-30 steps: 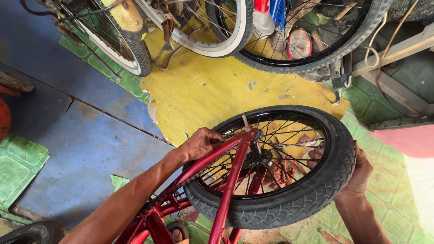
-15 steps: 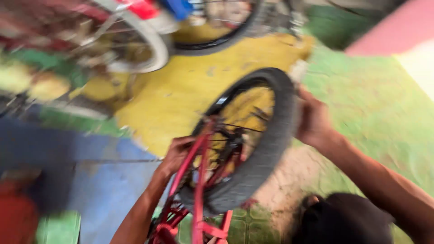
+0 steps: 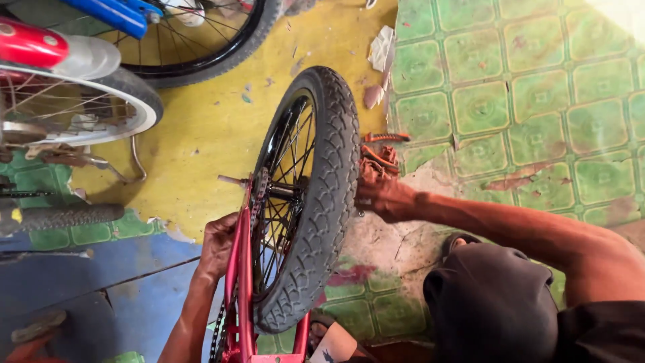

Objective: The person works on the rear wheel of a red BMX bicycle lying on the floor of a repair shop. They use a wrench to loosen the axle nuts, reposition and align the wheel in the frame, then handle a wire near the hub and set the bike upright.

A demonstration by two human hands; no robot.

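A bicycle wheel with a black knobby tyre [image 3: 329, 202] stands on edge in a red frame [image 3: 240, 282]. Its axle end [image 3: 232, 180] sticks out to the left beside the sprocket. My left hand [image 3: 218, 245] is closed around the red frame stay just below the axle. My right hand [image 3: 386, 196] presses against the far side of the tyre, its fingers hidden behind the rubber. Orange ribbed tool handles [image 3: 378, 156] lie on the floor right above that hand; whether it touches them is unclear.
Other bicycles crowd the upper left: a white-walled wheel [image 3: 138, 101] under a red mudguard [image 3: 30, 44], a black wheel [image 3: 201, 60] and a blue tube [image 3: 117, 15]. Paper scraps [image 3: 381, 48] lie on the yellow floor patch. My dark-clad knee [image 3: 490, 302] fills the lower right over green tiles.
The view has swung round, so the wheel now stands upright in the picture instead of lying flat. My left hand stays on the red frame and my right hand stays at the tyre's far side.
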